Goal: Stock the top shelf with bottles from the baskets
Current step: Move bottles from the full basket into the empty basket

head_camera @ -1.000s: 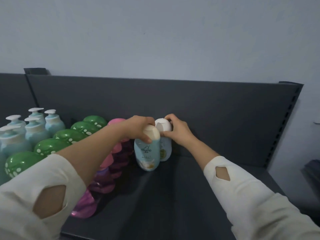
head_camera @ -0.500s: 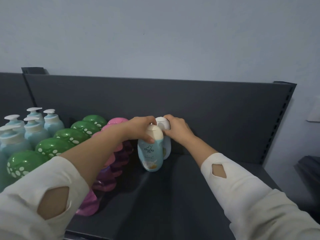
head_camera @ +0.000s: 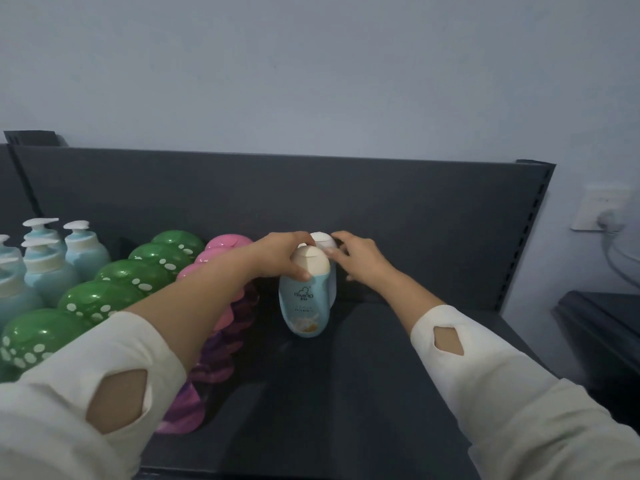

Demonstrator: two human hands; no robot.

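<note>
On the dark grey top shelf (head_camera: 346, 393) a light-blue bottle with a cream cap (head_camera: 304, 303) stands upright. My left hand (head_camera: 277, 258) grips its cap from the left. Right behind it stands a second bottle with a white cap (head_camera: 322, 240), mostly hidden by the front one. My right hand (head_camera: 360, 261) holds that white cap from the right, thumb on its front and fingers curled over the top. Both bottles stand just right of the pink row.
Left of my hands run rows of pink bottles (head_camera: 225, 249), green white-dotted bottles (head_camera: 138, 275) and pale-blue pump bottles (head_camera: 48, 271). The shelf's back panel (head_camera: 415, 220) rises behind. A wall socket with a plug (head_camera: 602, 213) and a dark unit (head_camera: 602, 327) lie to the right.
Both hands stay on the two caps and the bottles have barely shifted. The view has turned a little to the right, bringing the wall socket into sight.
</note>
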